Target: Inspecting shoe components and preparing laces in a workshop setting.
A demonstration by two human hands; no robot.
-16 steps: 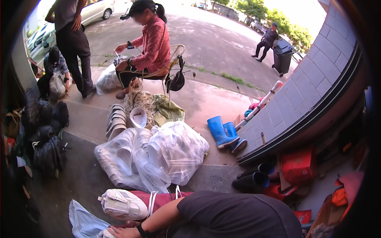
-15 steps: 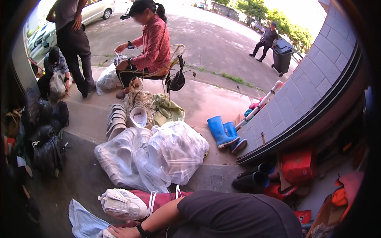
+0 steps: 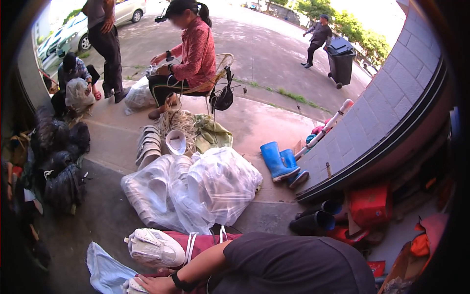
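Note:
My right hand (image 3: pixel 155 284) is at the lower edge, its fingers laid over a white sneaker (image 3: pixel 132 286) that the frame partly cuts off. A dark band circles that wrist, and a dark sleeve covers the upper arm. Just beyond the hand is another white sneaker (image 3: pixel 159 249), lying against maroon fabric (image 3: pixel 208 240) with white straps. Pale blue cloth (image 3: pixel 104 267) spreads on the floor to the left of both sneakers. My left hand is out of view.
Clear plastic bags (image 3: pixel 220 183) of pale goods lie ahead, near stacked pale cups (image 3: pixel 148 147) and pale cords. Blue rubber boots (image 3: pixel 276 164) stand by the wall. Dark bundles (image 3: pixel 63 181) sit left. A seated person (image 3: pixel 193 59) handles a plastic bag; others crouch and stand nearby.
The view has shifted slightly, so things sit a little farther right. In the distance, the person with the wheeled bin has moved left. My right hand stays on the sneaker.

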